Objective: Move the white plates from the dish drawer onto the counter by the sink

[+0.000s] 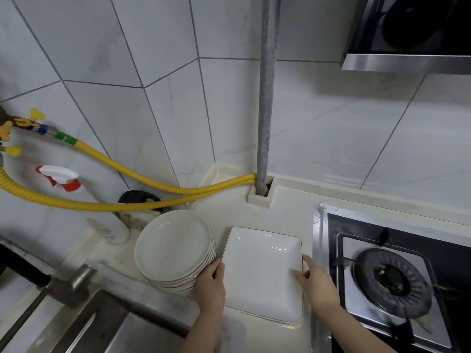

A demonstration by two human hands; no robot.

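A white square plate [260, 271] with a thin dark rim lies on the cream counter [288, 212], between the sink and the stove. My left hand [211, 284] grips its left edge and my right hand [316, 284] grips its right edge, thumbs on top. It looks like a thin stack of square plates, seen at the lower right corner. Just left of it stands a stack of several round white plates [175, 248], touching my left hand's fingers. The dish drawer is out of view.
A steel sink [107, 327] with a tap [63, 286] lies at the lower left. A gas stove burner [392, 281] sits close on the right. Yellow hoses [142, 182], a spray bottle [84, 205] and a grey pipe [265, 123] stand behind the plates.
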